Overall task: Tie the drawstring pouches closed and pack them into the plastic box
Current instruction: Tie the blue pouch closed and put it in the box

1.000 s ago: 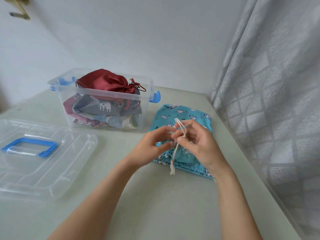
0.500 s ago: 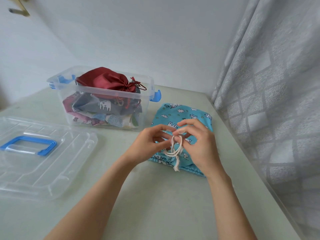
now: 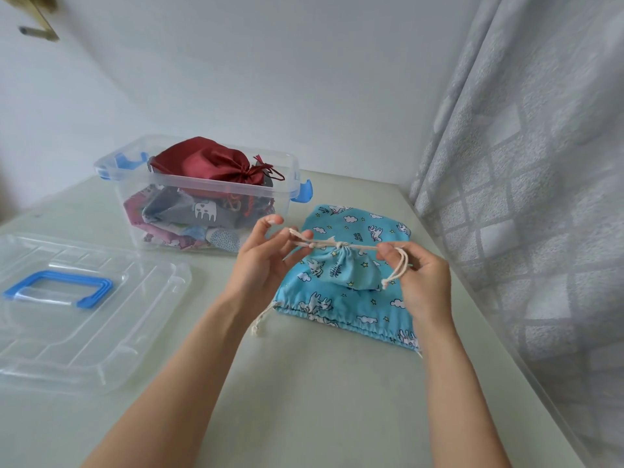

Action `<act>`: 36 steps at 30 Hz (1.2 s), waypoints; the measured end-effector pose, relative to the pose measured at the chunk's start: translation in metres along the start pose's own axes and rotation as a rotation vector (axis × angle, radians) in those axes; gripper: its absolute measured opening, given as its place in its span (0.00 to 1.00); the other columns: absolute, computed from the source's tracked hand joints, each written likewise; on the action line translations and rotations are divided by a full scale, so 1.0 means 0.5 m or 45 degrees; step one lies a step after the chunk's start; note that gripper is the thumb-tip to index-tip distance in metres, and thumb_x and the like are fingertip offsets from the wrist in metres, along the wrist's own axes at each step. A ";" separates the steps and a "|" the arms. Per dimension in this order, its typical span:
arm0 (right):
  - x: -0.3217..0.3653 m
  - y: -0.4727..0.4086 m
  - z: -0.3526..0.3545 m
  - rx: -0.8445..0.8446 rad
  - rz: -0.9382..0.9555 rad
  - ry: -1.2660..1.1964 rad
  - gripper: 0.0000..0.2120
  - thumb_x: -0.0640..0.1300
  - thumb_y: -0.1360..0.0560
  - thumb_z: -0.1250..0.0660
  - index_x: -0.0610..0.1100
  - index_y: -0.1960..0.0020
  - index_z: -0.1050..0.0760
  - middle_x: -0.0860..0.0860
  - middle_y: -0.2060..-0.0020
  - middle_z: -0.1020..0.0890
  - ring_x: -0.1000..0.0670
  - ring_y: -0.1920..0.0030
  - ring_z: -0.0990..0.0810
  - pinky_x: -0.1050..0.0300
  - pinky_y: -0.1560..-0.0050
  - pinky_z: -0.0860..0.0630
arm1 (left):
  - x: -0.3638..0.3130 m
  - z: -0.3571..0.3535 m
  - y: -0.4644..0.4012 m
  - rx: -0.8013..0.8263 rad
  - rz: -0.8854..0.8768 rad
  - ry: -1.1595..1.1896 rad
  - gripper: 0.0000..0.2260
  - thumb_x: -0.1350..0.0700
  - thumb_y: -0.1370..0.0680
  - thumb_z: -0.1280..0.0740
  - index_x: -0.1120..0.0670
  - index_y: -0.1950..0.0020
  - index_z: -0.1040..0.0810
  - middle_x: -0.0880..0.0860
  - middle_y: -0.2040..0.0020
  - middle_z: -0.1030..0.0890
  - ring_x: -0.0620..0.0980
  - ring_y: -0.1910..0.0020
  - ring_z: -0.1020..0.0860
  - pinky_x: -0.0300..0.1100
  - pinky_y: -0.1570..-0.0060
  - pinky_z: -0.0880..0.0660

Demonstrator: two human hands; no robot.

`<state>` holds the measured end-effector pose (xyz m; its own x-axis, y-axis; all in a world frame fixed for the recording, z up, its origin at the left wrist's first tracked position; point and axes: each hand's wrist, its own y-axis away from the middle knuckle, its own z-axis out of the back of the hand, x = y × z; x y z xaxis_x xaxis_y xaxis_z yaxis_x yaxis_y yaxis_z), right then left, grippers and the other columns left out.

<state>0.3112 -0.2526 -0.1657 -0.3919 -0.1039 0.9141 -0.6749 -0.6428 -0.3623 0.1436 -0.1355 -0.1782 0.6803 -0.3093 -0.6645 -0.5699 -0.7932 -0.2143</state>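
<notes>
Since half a second ago the two hands have drawn apart, pulling the cream drawstring (image 3: 341, 246) into a taut, near-level line with a knot at its middle, where earlier it hung as a slack loop between them. The left hand (image 3: 261, 265) pinches one end of the cord between thumb and fingertips, other fingers spread. The right hand (image 3: 420, 282) pinches the other end, its fingers curled, and a loose loop of cord dangles below them. A small blue unicorn-print pouch (image 3: 344, 271) hangs gathered under the knot, just above a larger blue unicorn-print pouch (image 3: 358, 309) lying flat on the counter (image 3: 304, 400). At 11 o'clock from the hands stands the clear plastic box (image 3: 209, 197), holding a dark red satin pouch (image 3: 209, 160) on top of other patterned pouches. At 9 o'clock lies the clear lid (image 3: 84, 315) with its blue handle. A grey patterned curtain (image 3: 523, 197) hangs at 3 o'clock.
</notes>
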 end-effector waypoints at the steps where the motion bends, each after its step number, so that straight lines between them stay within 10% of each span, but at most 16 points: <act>1: 0.003 -0.001 0.003 -0.006 -0.029 -0.013 0.03 0.46 0.28 0.29 0.50 0.60 0.19 0.55 0.65 0.16 0.58 0.60 0.21 0.69 0.58 0.27 | 0.001 -0.001 0.000 0.000 -0.021 -0.097 0.11 0.69 0.21 0.46 0.54 0.54 0.32 0.52 0.65 0.21 0.50 0.57 0.18 0.42 0.54 0.20; 6: -0.007 -0.003 0.036 0.196 -0.236 0.006 0.03 0.43 0.26 0.32 0.46 0.56 0.19 0.53 0.61 0.18 0.58 0.61 0.24 0.67 0.59 0.30 | -0.004 0.010 0.001 -0.028 -0.235 -0.913 0.06 0.65 0.21 0.40 0.55 0.55 0.30 0.55 0.60 0.22 0.47 0.60 0.19 0.41 0.51 0.21; 10: -0.003 -0.010 0.072 0.072 -0.215 -0.059 0.19 0.30 0.27 0.40 0.49 0.45 0.23 0.53 0.47 0.20 0.59 0.50 0.23 0.72 0.58 0.29 | 0.003 -0.007 0.005 -0.081 -0.181 -0.965 0.06 0.65 0.21 0.40 0.56 0.51 0.27 0.52 0.62 0.26 0.42 0.69 0.26 0.38 0.61 0.21; 13: 0.022 -0.005 0.082 0.096 -0.055 -0.126 0.20 0.28 0.27 0.42 0.49 0.47 0.23 0.55 0.53 0.18 0.58 0.49 0.22 0.72 0.54 0.28 | 0.009 -0.012 0.007 -0.049 -0.106 -1.053 0.08 0.62 0.19 0.43 0.54 0.51 0.25 0.47 0.68 0.31 0.42 0.74 0.35 0.35 0.75 0.30; 19: 0.022 0.031 0.008 0.813 0.102 0.509 0.08 0.47 0.34 0.24 0.50 0.57 0.20 0.55 0.56 0.17 0.58 0.55 0.23 0.67 0.54 0.29 | 0.005 -0.013 0.010 0.002 -0.094 -1.265 0.11 0.60 0.19 0.44 0.53 0.55 0.23 0.43 0.69 0.27 0.39 0.77 0.37 0.28 0.76 0.39; 23: 0.003 0.034 -0.016 0.887 0.098 0.556 0.10 0.48 0.37 0.22 0.51 0.63 0.23 0.55 0.63 0.19 0.57 0.61 0.25 0.67 0.61 0.31 | 0.002 -0.010 0.012 0.098 -0.164 -1.338 0.11 0.57 0.20 0.40 0.45 0.55 0.20 0.52 0.56 0.19 0.54 0.64 0.26 0.53 0.60 0.25; 27: -0.006 0.030 -0.011 0.803 0.134 0.531 0.08 0.40 0.32 0.25 0.47 0.63 0.24 0.55 0.67 0.21 0.59 0.66 0.26 0.68 0.61 0.29 | -0.013 -0.011 0.016 0.065 -0.394 -1.892 0.10 0.56 0.24 0.35 0.40 0.60 0.21 0.34 0.68 0.23 0.40 0.73 0.30 0.38 0.67 0.34; 36: 0.006 0.026 0.002 0.767 0.010 0.307 0.14 0.57 0.33 0.32 0.46 0.63 0.24 0.47 0.66 0.22 0.52 0.65 0.28 0.57 0.62 0.30 | -0.036 0.007 0.017 0.202 0.196 -1.729 0.21 0.34 0.27 0.42 0.49 0.58 0.20 0.47 0.66 0.17 0.44 0.74 0.25 0.41 0.65 0.27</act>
<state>0.3018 -0.2619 -0.1676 -0.5722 0.0180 0.8199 -0.2301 -0.9631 -0.1395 0.1251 -0.1348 -0.1704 -0.3224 0.4360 -0.8402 -0.7062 -0.7019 -0.0932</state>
